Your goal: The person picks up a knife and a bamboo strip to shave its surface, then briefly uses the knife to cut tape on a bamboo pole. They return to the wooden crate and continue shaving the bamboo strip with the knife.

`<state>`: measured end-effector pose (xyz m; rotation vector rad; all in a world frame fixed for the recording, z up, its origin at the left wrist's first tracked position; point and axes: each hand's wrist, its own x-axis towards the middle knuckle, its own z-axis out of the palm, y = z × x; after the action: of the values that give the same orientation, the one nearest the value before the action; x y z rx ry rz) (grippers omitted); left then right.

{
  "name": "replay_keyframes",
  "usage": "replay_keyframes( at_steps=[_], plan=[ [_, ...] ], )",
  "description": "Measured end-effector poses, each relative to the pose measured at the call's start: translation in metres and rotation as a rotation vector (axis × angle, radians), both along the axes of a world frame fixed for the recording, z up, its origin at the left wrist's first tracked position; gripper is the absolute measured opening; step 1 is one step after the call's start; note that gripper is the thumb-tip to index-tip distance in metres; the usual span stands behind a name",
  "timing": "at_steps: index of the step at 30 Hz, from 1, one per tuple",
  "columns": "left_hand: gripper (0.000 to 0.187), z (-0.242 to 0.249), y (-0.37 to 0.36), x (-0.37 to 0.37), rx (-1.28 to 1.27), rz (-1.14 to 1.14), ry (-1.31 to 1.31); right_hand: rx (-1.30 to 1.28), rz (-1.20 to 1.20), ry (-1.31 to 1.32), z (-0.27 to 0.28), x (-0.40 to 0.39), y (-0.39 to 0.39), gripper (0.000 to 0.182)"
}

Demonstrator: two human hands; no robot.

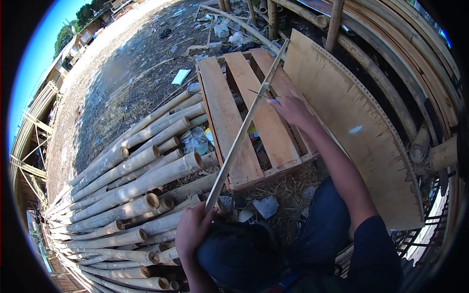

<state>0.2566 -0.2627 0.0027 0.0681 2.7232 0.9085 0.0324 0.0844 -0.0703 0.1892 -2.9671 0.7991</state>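
A long pale split bamboo strip (240, 138) slants up from my left knee across a wooden pallet (218, 117). My left hand (192, 227) is wrapped round the strip's lower end, beside the knee. Farther up, my right hand (290, 108) is closed on a knife, whose thin dark blade (258, 93) lies at the strip over the pallet's middle slat. Most of the knife's handle is hidden in the fingers.
Many bamboo poles (141, 181) are stacked at the left, cut ends toward me. A plywood sheet (342, 122) leans at the right, with bamboo rails (381, 83) behind it. Rocks (266, 207) and straw lie before the pallet; litter covers the ground beyond.
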Motion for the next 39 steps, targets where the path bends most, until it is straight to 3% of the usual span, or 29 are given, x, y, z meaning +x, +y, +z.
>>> replay_keyframes(
  at_steps=[2, 6, 8, 11, 16, 22, 26, 31, 34, 39],
  plan=[
    [0.026, 0.004, 0.003, 0.000, 0.055, 0.034, -0.047, 0.071, -0.101, -0.030, -0.004, -0.003, 0.006, 0.056],
    [0.028, 0.004, -0.002, -0.003, 0.195, 0.149, -0.225, -0.051, 0.026, -0.020, -0.014, -0.002, -0.002, 0.057],
    [0.027, 0.009, 0.003, -0.004, 0.159, 0.140, -0.198, -0.142, 0.101, -0.034, -0.013, -0.003, -0.003, 0.057],
    [0.027, 0.005, 0.003, -0.005, 0.097, 0.105, -0.136, -0.117, -0.004, -0.102, -0.006, -0.009, -0.001, 0.057],
    [0.027, 0.003, 0.001, -0.005, 0.108, 0.081, -0.127, 0.086, -0.047, 0.087, -0.007, -0.001, -0.022, 0.055],
    [0.028, 0.007, 0.001, -0.005, 0.121, 0.080, -0.143, 0.202, 0.036, 0.113, 0.003, 0.012, -0.029, 0.054],
    [0.027, 0.011, 0.004, -0.002, 0.170, 0.084, -0.147, 0.167, -0.146, 0.214, -0.020, -0.016, 0.002, 0.054],
    [0.026, 0.007, 0.000, -0.005, 0.183, 0.116, -0.197, 0.141, 0.073, 0.146, -0.012, 0.008, -0.014, 0.057],
    [0.027, 0.008, 0.002, -0.003, 0.177, 0.111, -0.212, 0.179, -0.124, 0.109, -0.008, -0.011, 0.007, 0.057],
    [0.027, 0.007, -0.001, -0.005, 0.162, 0.090, -0.191, 0.039, -0.002, 0.048, -0.012, 0.004, -0.004, 0.056]
  ],
)
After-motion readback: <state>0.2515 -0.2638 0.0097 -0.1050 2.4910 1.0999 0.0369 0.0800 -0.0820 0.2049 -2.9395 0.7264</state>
